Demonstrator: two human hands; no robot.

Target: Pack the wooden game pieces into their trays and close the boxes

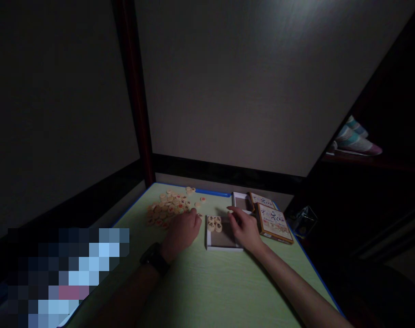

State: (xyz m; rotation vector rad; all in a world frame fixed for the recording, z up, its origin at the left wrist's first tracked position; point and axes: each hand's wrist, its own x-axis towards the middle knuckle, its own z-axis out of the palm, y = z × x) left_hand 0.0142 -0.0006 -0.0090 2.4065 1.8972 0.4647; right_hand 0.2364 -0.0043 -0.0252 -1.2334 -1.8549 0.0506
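My left hand (184, 230), a dark watch on its wrist, is closed beside a heap of round xiangqi pieces (166, 207). At its fingertips a single xiangqi piece (199, 215) shows in part, apparently pinched. To the right lies a shallow white-rimmed tray (224, 248) with several pieces (215, 224) set close together in its upper left corner. Over the tray's right side is my right hand (244, 230), its index finger stretched out and the others bent. Nothing can be seen in it.
Two printed game boxes (275, 223) lie right of the tray, one behind the other. Behind my right hand is a second white-rimmed tray (240, 196). A blue strip (212, 193) runs along the far edge of the green table (207, 287), by the wall.
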